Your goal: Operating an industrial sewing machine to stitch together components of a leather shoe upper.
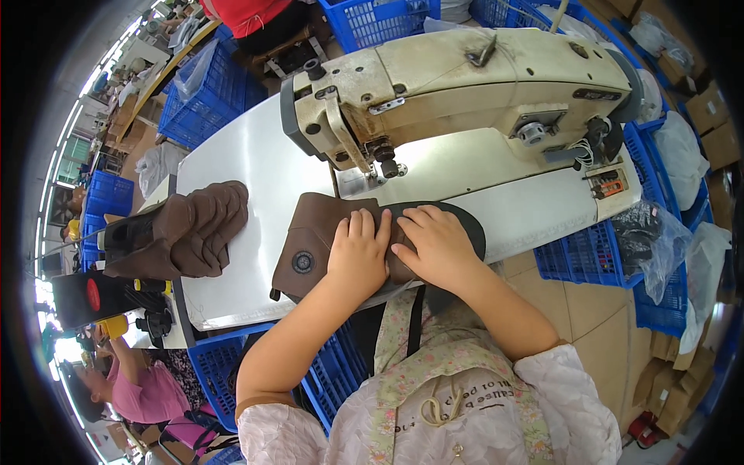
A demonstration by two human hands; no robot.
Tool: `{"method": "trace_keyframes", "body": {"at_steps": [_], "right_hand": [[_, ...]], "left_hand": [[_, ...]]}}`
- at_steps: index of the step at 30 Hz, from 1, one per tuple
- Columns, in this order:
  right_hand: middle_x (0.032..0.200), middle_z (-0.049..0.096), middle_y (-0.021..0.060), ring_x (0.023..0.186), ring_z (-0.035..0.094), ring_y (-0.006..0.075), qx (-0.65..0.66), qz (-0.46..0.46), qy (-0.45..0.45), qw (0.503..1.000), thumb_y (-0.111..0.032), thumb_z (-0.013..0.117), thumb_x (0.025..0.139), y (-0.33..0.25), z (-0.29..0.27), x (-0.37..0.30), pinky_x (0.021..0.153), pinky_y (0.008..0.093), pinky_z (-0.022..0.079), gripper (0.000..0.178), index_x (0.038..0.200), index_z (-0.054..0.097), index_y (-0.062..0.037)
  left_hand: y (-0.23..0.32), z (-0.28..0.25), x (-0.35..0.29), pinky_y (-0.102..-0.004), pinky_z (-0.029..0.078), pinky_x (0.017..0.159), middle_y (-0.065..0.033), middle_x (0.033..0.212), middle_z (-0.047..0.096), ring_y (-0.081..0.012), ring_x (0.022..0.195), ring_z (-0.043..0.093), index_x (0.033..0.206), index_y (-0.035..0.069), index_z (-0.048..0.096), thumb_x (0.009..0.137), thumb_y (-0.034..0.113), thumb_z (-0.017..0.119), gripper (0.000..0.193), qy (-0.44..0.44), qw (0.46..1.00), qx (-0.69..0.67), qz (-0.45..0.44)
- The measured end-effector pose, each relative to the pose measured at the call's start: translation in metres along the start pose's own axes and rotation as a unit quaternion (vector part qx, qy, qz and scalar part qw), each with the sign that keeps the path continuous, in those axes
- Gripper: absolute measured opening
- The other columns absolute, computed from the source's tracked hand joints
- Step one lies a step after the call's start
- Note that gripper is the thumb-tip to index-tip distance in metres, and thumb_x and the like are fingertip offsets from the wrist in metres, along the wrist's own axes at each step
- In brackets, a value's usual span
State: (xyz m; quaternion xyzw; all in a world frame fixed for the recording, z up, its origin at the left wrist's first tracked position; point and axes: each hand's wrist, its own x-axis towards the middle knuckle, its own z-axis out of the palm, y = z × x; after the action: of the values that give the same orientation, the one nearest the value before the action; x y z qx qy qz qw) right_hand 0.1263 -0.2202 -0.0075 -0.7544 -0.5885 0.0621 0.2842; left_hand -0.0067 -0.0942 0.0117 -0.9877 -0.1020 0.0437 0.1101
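A brown leather-like piece [314, 240] with a round dark emblem lies flat on the sewing table, just in front of the sewing machine's needle area [376, 174]. Its right part is a dark, rounded panel [471, 225]. My left hand [362, 248] rests on the brown piece with the fingers stretched forward. Beside it, my right hand [438, 240] presses down across the brown piece and the dark panel, fingers spread. The two hands almost meet at the forefingers. Neither hand grips anything that I can see; what lies under the palms is hidden.
The cream sewing machine [465, 77] spans the far side of the white table [240, 155]. At the left lies an overlapping pile of brown leather-like pieces [194, 229]. Blue crates [589, 252] stand around the table. A person in pink [147, 387] sits at the lower left, another in red [252, 12] beyond.
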Motion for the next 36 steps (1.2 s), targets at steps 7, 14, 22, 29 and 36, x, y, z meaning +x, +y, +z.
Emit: {"method": "trace_keyframes", "body": {"at_steps": [7,14,22,29,36], "right_hand": [[0.117,0.064,0.0082,0.112,0.056,0.025,-0.038,-0.024,0.07,0.997,-0.034,0.073,0.079,0.007,0.003,0.019,0.094,0.0416,0.043,0.049,0.114,0.066,-0.0002],[0.119,0.061,0.0103,0.112,0.054,0.0266,-0.041,-0.011,0.045,0.998,-0.037,0.075,0.076,0.009,-0.001,0.027,0.093,0.0428,0.041,0.053,0.112,0.066,0.0005],[0.115,0.061,0.0092,0.107,0.053,0.0261,-0.038,-0.012,0.025,0.999,-0.035,0.074,0.073,0.006,0.0,0.032,0.091,0.0424,0.041,0.051,0.11,0.067,-0.0006],[0.115,0.06,0.0083,0.106,0.053,0.0255,-0.048,-0.022,0.028,0.998,-0.034,0.073,0.074,0.005,0.0,0.033,0.09,0.0415,0.041,0.049,0.109,0.066,0.0001],[0.125,0.059,0.0103,0.112,0.052,0.0275,-0.03,0.003,-0.036,0.999,-0.032,0.071,0.079,0.003,-0.006,0.035,0.093,0.0415,0.041,0.051,0.117,0.064,0.0021]], "left_hand": [[-0.005,0.01,0.008,-0.0455,0.035,0.113,-0.0244,0.14,0.05,-0.0361,0.133,0.046,0.136,-0.005,0.048,0.066,0.026,0.078,0.082,0.047,0.991,-0.071,-0.104],[-0.012,0.004,0.005,-0.0475,0.03,0.117,-0.0241,0.143,0.047,-0.0356,0.137,0.041,0.138,-0.004,0.05,0.066,0.021,0.075,0.079,0.053,0.989,-0.117,-0.077],[-0.013,0.009,0.006,-0.0492,0.031,0.115,-0.0211,0.141,0.048,-0.0355,0.134,0.043,0.136,-0.006,0.05,0.068,0.013,0.069,0.072,0.061,0.983,-0.157,-0.076],[-0.014,0.009,0.008,-0.0491,0.032,0.114,-0.021,0.14,0.049,-0.0356,0.133,0.045,0.137,-0.005,0.049,0.071,0.014,0.067,0.072,0.07,0.982,-0.161,-0.074],[-0.015,0.01,0.008,-0.0474,0.03,0.115,-0.0208,0.139,0.049,-0.0339,0.133,0.044,0.14,-0.002,0.048,0.063,0.017,0.071,0.082,0.072,0.982,-0.159,-0.072]]}}
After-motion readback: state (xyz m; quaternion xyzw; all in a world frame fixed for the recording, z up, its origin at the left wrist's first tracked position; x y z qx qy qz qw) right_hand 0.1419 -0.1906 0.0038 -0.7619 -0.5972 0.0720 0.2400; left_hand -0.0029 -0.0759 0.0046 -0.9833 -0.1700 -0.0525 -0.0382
